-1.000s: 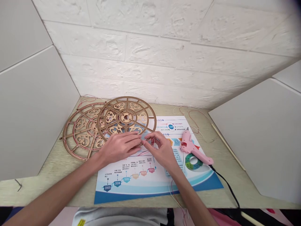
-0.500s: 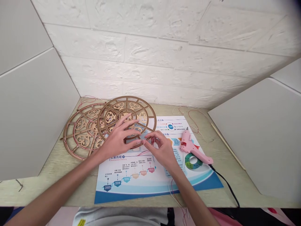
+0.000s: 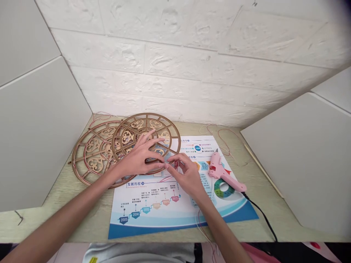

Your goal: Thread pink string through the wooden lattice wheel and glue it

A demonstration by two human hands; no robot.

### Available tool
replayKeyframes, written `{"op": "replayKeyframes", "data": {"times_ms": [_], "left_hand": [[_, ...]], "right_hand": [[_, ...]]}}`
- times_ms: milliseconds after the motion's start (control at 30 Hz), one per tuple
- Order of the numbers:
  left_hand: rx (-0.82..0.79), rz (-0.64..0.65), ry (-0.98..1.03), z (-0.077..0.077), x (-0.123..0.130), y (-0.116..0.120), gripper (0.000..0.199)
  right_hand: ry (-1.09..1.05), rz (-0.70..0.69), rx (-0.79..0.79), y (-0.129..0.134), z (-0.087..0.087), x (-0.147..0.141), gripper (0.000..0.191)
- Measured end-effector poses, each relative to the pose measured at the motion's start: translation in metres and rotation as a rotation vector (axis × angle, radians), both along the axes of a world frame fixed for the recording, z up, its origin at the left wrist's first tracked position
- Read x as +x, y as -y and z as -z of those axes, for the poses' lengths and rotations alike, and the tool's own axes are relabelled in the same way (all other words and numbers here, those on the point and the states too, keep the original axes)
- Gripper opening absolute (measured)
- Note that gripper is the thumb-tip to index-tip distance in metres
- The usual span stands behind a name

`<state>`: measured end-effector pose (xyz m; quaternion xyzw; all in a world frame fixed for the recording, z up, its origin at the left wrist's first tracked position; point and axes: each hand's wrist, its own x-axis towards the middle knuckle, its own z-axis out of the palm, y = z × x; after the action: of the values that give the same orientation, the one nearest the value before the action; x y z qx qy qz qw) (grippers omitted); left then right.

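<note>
My left hand [image 3: 139,157] lies with spread fingers on the lower part of a laser-cut wooden openwork disc [image 3: 146,120]. That disc overlaps a second, matching disc [image 3: 90,160] to its left. My right hand [image 3: 185,175] sits just right of the disc's lower rim, its fingertips pinched on a thin pink wire [image 3: 175,165]. The pinched spot is mostly hidden by my fingers. Both hands are above a printed company timeline poster [image 3: 153,215]. To the right of my right hand lies a pink hot glue gun [image 3: 221,171].
The pale wooden tabletop [image 3: 57,215] is walled by white panels [image 3: 35,120] and a white brick-pattern wall [image 3: 170,73]. Loose thin wire [image 3: 219,137] lies behind the poster. A wooden stick [image 3: 263,171] runs along the right side, and the glue gun's black cable [image 3: 263,215] trails over the front edge.
My left hand has moved up from the disc's lower edge and now spreads across its face. My right hand stays almost still, and the view has shifted slightly.
</note>
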<state>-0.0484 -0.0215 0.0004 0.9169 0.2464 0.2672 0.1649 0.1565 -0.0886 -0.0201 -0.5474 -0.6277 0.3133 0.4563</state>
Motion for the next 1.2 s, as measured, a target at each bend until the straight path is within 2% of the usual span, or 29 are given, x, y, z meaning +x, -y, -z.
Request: {"op": "replayKeyframes", "data": {"times_ms": [367,667,833,967,1200], "left_hand": [[-0.027,-0.067,-0.021,0.002,0.003,0.005,0.012],[-0.026,-0.090,-0.036,0.005,0.004,0.007,0.014],[-0.009,-0.072,-0.068,0.004,0.004,0.006,0.016],[-0.012,-0.031,-0.145,-0.003,0.004,0.003,0.018],[-0.030,0.003,-0.167,-0.009,0.004,-0.002,0.015]], "right_hand": [[0.010,-0.006,-0.011,0.000,0.004,-0.001,0.016],[-0.004,-0.005,-0.020,0.001,0.001,0.000,0.014],[-0.026,-0.017,-0.033,0.000,0.004,0.000,0.018],[-0.029,-0.017,-0.030,0.000,0.006,0.000,0.019],[0.034,-0.020,0.009,0.005,0.001,-0.005,0.021]]}}
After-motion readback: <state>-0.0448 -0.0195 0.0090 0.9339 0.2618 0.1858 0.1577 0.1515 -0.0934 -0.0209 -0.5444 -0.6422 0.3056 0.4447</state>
